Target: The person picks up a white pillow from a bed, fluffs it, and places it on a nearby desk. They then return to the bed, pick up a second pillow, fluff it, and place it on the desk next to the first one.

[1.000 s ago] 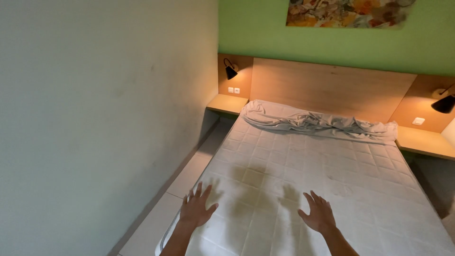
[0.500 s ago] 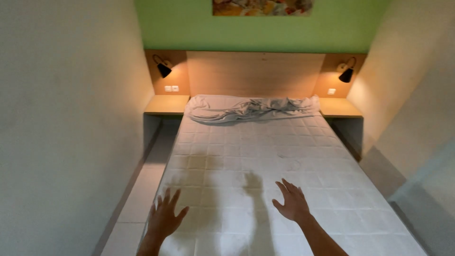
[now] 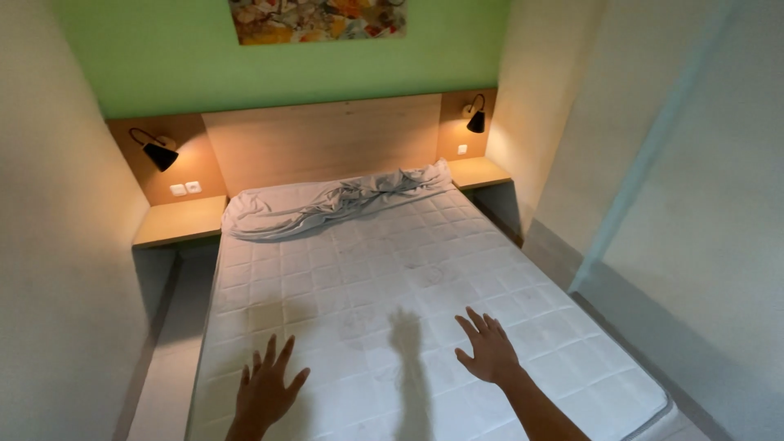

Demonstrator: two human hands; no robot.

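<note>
Over the foot end of the bare mattress (image 3: 392, 302), the left hand (image 3: 265, 392) and right hand (image 3: 488, 351) hover with fingers spread, holding nothing. The crumpled sheet (image 3: 343, 200) lies bunched at the mattress's head end, well apart from both, so reaching it calls for a long stretch forward.

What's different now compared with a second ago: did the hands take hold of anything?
Mostly the view swung: the bed now sits centred, with both bedside lamps and the right wall in sight. The left hand and right hand remain open, fingers spread over the bare mattress, with nothing taken hold of. The crumpled sheet lies unmoved at the headboard.
</note>
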